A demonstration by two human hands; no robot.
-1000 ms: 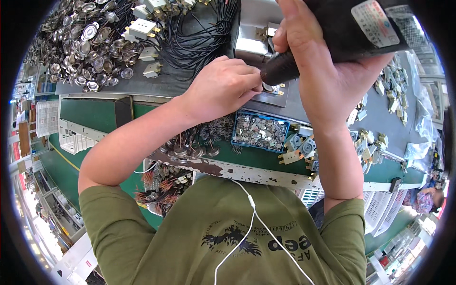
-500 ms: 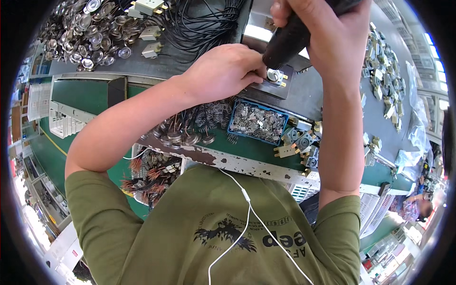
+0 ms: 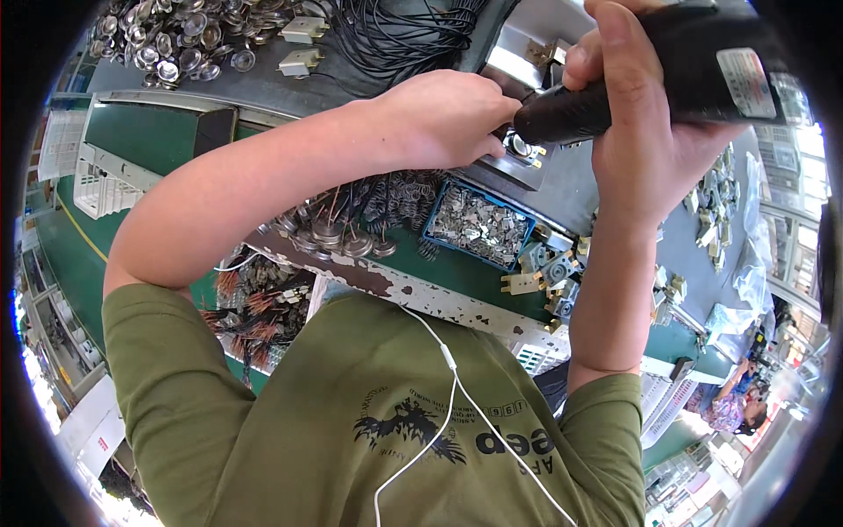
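My right hand (image 3: 634, 114) is wrapped round a thick black tool (image 3: 562, 116) with a tapered nose, which looks like a power screwdriver. The tool slants almost level, nose to the left. My left hand (image 3: 448, 119) is closed beside that nose, its fingertips bunched together; whatever they pinch is hidden. Just below the nose, a small round metal part with brass tabs (image 3: 525, 149) sits on a dark metal block (image 3: 518, 174). The tool's tip and its contact with the part cannot be made out.
Metal cups (image 3: 189, 39) and black wires (image 3: 395, 39) lie at the far left. A blue tray of small metal pieces (image 3: 479, 224) stands nearer, beside springs (image 3: 399, 202) and thermostat-like parts (image 3: 553, 272). More parts (image 3: 716, 206) lie right. The bench's chipped edge (image 3: 421, 294) runs before me.
My right hand has tipped the black tool over, its body swinging to the right and nearer level. The left hand stays by its nose. The whole view has shifted slightly.
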